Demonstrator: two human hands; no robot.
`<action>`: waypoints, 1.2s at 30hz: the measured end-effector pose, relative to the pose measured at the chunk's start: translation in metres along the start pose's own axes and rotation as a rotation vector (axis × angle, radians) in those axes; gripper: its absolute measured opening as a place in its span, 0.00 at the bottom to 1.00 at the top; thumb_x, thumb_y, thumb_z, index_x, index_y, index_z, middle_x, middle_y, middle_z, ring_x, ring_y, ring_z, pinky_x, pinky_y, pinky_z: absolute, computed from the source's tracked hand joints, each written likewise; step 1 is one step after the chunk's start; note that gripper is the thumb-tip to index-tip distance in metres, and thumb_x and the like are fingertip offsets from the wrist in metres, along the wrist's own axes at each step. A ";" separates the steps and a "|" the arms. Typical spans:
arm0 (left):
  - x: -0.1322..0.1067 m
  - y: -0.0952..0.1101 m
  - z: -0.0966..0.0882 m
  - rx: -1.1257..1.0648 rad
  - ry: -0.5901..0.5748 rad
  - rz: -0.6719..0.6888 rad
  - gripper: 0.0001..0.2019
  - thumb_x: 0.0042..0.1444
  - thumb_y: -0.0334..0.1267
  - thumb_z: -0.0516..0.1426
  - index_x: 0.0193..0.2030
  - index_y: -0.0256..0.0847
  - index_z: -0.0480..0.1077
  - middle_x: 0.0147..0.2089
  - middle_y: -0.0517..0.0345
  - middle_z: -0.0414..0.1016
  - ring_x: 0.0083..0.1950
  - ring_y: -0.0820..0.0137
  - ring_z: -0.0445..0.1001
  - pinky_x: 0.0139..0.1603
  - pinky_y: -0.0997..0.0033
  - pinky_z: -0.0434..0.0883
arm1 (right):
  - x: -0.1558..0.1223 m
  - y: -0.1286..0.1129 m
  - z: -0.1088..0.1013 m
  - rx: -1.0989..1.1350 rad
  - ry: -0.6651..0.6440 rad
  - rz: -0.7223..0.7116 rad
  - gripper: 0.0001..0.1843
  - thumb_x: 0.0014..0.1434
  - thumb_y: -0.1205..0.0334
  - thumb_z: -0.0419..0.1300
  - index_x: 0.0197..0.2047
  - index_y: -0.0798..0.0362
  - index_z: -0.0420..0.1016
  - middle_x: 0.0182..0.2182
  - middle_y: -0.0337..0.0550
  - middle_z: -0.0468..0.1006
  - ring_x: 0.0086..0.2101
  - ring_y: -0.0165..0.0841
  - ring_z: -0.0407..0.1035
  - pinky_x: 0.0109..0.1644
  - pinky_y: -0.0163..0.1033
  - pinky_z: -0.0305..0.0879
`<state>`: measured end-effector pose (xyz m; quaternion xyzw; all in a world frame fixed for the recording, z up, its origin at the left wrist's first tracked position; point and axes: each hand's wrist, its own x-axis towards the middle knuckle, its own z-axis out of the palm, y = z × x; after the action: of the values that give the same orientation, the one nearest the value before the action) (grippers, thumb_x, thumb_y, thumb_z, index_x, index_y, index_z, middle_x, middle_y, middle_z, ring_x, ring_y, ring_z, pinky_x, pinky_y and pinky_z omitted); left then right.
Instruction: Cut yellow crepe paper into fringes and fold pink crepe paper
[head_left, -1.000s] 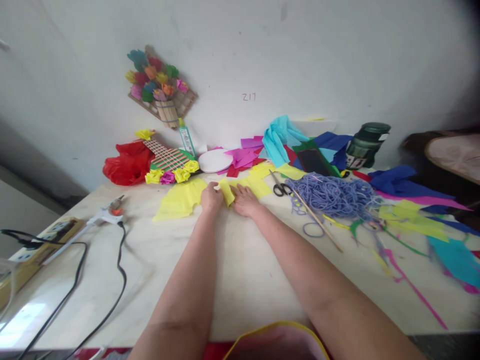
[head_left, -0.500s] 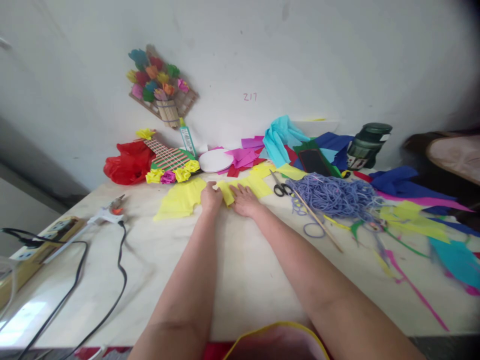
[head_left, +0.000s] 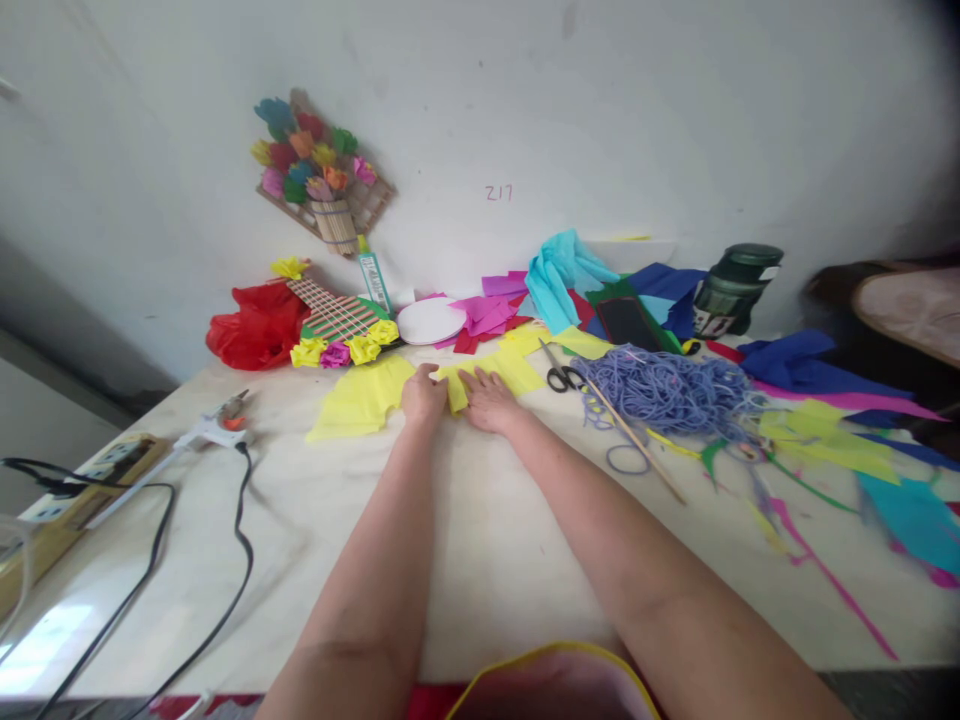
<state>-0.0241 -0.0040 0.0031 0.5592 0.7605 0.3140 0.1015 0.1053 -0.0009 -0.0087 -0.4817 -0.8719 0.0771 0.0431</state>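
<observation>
A folded strip of yellow crepe paper (head_left: 455,392) lies on the table between my hands. My left hand (head_left: 424,397) has its fingers curled on the strip's left edge, with thumb and forefinger closed about it. Flat on the strip's right side rests my right hand (head_left: 491,403), its fingers stretched out. A wider yellow crepe paper sheet (head_left: 356,402) spreads out left of my left hand. Beyond my right hand are more yellow paper (head_left: 525,370) and black-handled scissors (head_left: 564,378), closest to that hand's side.
To the right lie a tangle of purple yarn (head_left: 667,390), a wooden stick (head_left: 637,445) and paper scraps. At the back stand a decorated guitar shape (head_left: 341,325), a white disc (head_left: 431,322) and a dark green jar (head_left: 739,290). A glue gun (head_left: 214,430) and power strip (head_left: 82,500) sit left.
Both hands stay almost in place on the yellow strip. The camera view has shifted very slightly; nothing else visibly differs.
</observation>
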 end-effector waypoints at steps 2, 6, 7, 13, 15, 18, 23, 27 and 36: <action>-0.001 0.001 0.000 0.010 -0.007 -0.005 0.17 0.50 0.40 0.54 0.47 0.44 0.67 0.35 0.56 0.75 0.40 0.67 0.72 0.38 0.72 0.66 | 0.000 0.000 0.000 -0.001 -0.006 0.004 0.30 0.59 0.52 0.40 0.64 0.49 0.48 0.64 0.40 0.41 0.62 0.46 0.33 0.62 0.53 0.32; -0.001 0.002 0.000 0.039 -0.017 0.001 0.15 0.50 0.41 0.53 0.46 0.45 0.69 0.36 0.56 0.75 0.41 0.65 0.72 0.38 0.70 0.66 | 0.000 -0.001 -0.001 -0.006 -0.012 0.006 0.30 0.59 0.52 0.40 0.64 0.51 0.47 0.64 0.40 0.41 0.62 0.46 0.32 0.62 0.53 0.32; -0.002 0.002 0.000 0.047 -0.020 0.004 0.15 0.50 0.41 0.53 0.45 0.45 0.70 0.36 0.56 0.76 0.41 0.65 0.72 0.39 0.69 0.66 | 0.000 -0.001 -0.001 -0.007 -0.013 0.006 0.30 0.59 0.52 0.40 0.64 0.51 0.47 0.64 0.40 0.41 0.62 0.46 0.32 0.62 0.53 0.32; -0.003 0.006 -0.001 0.107 -0.042 0.006 0.14 0.50 0.42 0.52 0.42 0.45 0.72 0.38 0.55 0.76 0.42 0.63 0.72 0.41 0.67 0.66 | 0.000 -0.001 0.000 0.002 -0.010 0.008 0.30 0.59 0.52 0.39 0.63 0.52 0.49 0.64 0.40 0.40 0.62 0.46 0.32 0.62 0.53 0.32; -0.003 0.007 -0.001 0.137 -0.049 0.006 0.14 0.50 0.42 0.52 0.41 0.45 0.73 0.39 0.54 0.76 0.43 0.63 0.72 0.42 0.67 0.66 | 0.001 0.000 0.001 0.006 -0.008 0.008 0.30 0.59 0.51 0.39 0.63 0.51 0.49 0.64 0.40 0.40 0.62 0.45 0.32 0.62 0.53 0.31; -0.003 0.007 -0.001 0.177 -0.056 0.015 0.14 0.50 0.41 0.51 0.40 0.45 0.74 0.41 0.51 0.76 0.44 0.62 0.72 0.42 0.66 0.66 | 0.002 0.001 0.002 0.006 0.000 0.009 0.31 0.59 0.51 0.39 0.63 0.52 0.49 0.64 0.41 0.40 0.62 0.45 0.32 0.62 0.52 0.31; -0.002 0.008 -0.001 0.187 -0.070 0.020 0.14 0.50 0.41 0.50 0.39 0.44 0.74 0.41 0.49 0.75 0.44 0.60 0.72 0.42 0.64 0.67 | 0.002 0.002 0.003 0.014 0.009 0.008 0.31 0.58 0.50 0.40 0.63 0.55 0.51 0.64 0.43 0.39 0.62 0.44 0.32 0.62 0.52 0.31; -0.001 0.008 -0.002 0.182 -0.092 0.026 0.14 0.49 0.41 0.51 0.39 0.43 0.74 0.41 0.49 0.76 0.44 0.61 0.72 0.42 0.65 0.66 | 0.001 0.002 0.003 0.025 0.022 0.007 0.31 0.59 0.51 0.39 0.63 0.54 0.51 0.64 0.45 0.40 0.62 0.43 0.32 0.62 0.52 0.32; -0.002 0.007 -0.003 0.188 -0.107 0.074 0.15 0.49 0.41 0.51 0.40 0.42 0.74 0.41 0.48 0.76 0.44 0.62 0.72 0.43 0.67 0.66 | -0.002 0.001 0.002 0.034 0.051 0.020 0.31 0.59 0.49 0.40 0.62 0.54 0.53 0.64 0.46 0.42 0.62 0.45 0.35 0.62 0.50 0.33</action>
<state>-0.0196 -0.0055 0.0094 0.6101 0.7588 0.2144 0.0774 0.1071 -0.0016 -0.0105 -0.4912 -0.8643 0.0801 0.0728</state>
